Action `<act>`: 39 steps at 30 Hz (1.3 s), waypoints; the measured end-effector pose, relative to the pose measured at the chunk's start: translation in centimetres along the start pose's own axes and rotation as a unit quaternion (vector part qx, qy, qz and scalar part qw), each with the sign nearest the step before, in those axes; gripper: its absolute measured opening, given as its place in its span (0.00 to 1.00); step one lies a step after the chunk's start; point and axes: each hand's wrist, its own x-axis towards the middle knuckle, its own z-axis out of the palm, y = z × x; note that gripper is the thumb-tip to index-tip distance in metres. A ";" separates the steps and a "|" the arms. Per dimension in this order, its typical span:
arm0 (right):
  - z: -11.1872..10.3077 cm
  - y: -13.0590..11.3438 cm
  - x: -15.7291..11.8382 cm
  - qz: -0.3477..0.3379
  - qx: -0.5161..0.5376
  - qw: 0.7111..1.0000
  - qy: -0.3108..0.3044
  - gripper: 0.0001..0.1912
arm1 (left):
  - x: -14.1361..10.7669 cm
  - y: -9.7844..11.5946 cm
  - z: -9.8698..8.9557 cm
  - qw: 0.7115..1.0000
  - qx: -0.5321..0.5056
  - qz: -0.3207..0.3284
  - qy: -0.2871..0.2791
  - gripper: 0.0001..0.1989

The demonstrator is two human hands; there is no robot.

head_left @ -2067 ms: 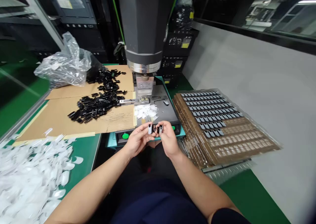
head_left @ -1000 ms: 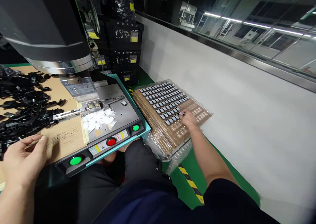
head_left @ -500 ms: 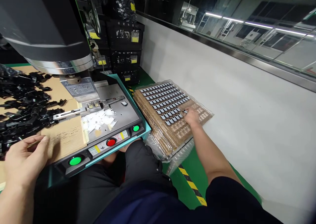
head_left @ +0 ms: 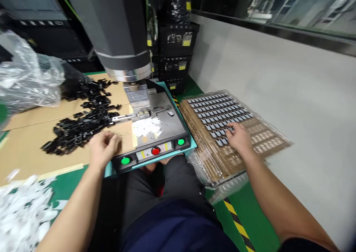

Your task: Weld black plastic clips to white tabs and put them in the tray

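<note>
My right hand point(head_left: 239, 138) is over the clear plastic tray point(head_left: 236, 158), thumb and fingertips closed around a small grey-faced black part point(head_left: 230, 129) at the end of a filled row. Whether that part is seated in its pocket I cannot tell. Several rows of like parts point(head_left: 219, 109) fill the far side of the tray. My left hand point(head_left: 104, 147) rests at the edge of the wooden board point(head_left: 125, 135), beside a heap of black plastic parts point(head_left: 83, 124). Its fingers are loosely curled, with a gap to the thumb and nothing visible between them.
A press machine point(head_left: 122, 33) stands over a metal plate carrying small white pieces point(head_left: 146, 128) and one loose part point(head_left: 170, 113). Green buttons point(head_left: 125, 160) and a red button point(head_left: 155, 151) line its front. White pieces point(head_left: 25, 215) lie lower left. Black crates point(head_left: 175, 40) are stacked behind.
The view has swung left, so more of the worktable shows. My right hand stays at the same spot on the tray. My left hand remains by the board's edge, its fingers slightly more curled.
</note>
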 end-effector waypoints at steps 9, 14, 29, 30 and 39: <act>7.8 -21.2 -5.4 -0.317 0.288 0.895 -0.120 0.20 | -0.9 8.4 4.8 0.979 -0.014 0.181 -0.096 0.12; 10.7 -24.0 -4.1 -0.354 0.210 0.904 -0.117 0.17 | 0.7 11.3 7.2 0.967 -0.004 0.219 -0.132 0.17; 9.3 -22.7 -3.4 -0.425 0.044 0.900 -0.085 0.05 | 1.4 12.2 9.2 0.955 0.127 0.243 -0.113 0.11; 9.2 -22.9 -3.3 -0.432 0.034 0.897 -0.085 0.06 | 1.4 12.2 9.3 0.957 0.125 0.236 -0.111 0.11; 9.5 -23.0 -2.7 -0.390 0.106 0.912 -0.073 0.06 | 1.9 11.9 9.1 0.982 -0.019 0.155 -0.103 0.02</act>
